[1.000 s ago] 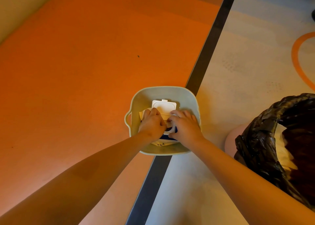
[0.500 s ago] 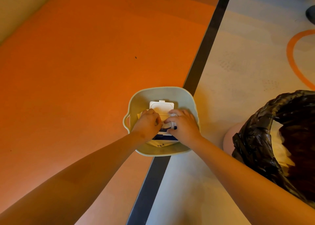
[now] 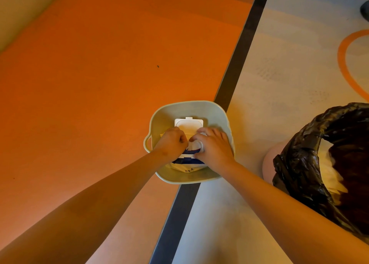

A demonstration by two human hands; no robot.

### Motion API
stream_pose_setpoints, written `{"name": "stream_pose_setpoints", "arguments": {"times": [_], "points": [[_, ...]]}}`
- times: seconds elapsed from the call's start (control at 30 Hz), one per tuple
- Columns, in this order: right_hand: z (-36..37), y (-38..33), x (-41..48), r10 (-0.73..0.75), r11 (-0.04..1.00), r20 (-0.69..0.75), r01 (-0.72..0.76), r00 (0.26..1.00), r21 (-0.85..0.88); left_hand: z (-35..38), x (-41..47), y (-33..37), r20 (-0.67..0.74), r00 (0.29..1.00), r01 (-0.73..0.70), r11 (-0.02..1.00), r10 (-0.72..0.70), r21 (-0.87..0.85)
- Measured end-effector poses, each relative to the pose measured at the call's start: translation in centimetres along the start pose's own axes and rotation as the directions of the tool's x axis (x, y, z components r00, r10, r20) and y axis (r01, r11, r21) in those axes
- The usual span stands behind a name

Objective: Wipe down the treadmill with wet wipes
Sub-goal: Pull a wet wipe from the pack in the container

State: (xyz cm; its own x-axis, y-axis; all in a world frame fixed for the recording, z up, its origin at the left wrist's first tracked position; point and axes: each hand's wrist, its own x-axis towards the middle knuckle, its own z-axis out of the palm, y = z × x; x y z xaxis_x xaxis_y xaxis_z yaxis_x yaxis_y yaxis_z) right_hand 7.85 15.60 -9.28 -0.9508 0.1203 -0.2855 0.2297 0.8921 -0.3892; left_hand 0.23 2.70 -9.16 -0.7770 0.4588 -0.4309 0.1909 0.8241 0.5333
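Note:
A pale green plastic tub (image 3: 217,111) stands on the floor, straddling a dark stripe. Inside lies a wet wipes pack (image 3: 186,164) in white and blue, its white flip lid (image 3: 188,123) standing open at the far side. My left hand (image 3: 171,142) is curled above the pack's opening and pinches a white wipe (image 3: 192,145) that sticks up from it. My right hand (image 3: 214,147) lies on the pack's right side, fingers curved over it and holding it down. No treadmill shows in the view.
A bin lined with a black bag (image 3: 311,155) stands at the right, with white crumpled wipes (image 3: 329,173) inside. The floor is orange (image 3: 99,83) on the left and pale (image 3: 289,63) on the right of the dark stripe (image 3: 239,53).
Both hands stay in the tub. The left hand has lifted slightly, and a bit of white wipe now shows between the two hands.

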Motion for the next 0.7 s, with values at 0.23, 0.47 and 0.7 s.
{"name": "stream_pose_setpoints", "arguments": {"times": [0.23, 0.47, 0.7], "points": [[0.2, 0.3, 0.2, 0.031, 0.999, -0.004, -0.031, 1.0, -0.006, -1.2, -1.5, -0.3, -0.004, 1.0, -0.021, 1.0, 0.021, 0.019], [0.5, -0.1, 0.4, 0.005, 1.0, -0.042, -0.004, 0.999, 0.016, -1.9, -2.1, -1.0, -0.012, 0.998, 0.057, 0.998, -0.057, 0.004], [1.8, -1.5, 1.9, -0.079, 0.986, -0.104, 0.062, 0.992, -0.153, -2.5, -1.7, -1.6, 0.059, 0.994, 0.093, 0.991, -0.088, -0.1]]}}
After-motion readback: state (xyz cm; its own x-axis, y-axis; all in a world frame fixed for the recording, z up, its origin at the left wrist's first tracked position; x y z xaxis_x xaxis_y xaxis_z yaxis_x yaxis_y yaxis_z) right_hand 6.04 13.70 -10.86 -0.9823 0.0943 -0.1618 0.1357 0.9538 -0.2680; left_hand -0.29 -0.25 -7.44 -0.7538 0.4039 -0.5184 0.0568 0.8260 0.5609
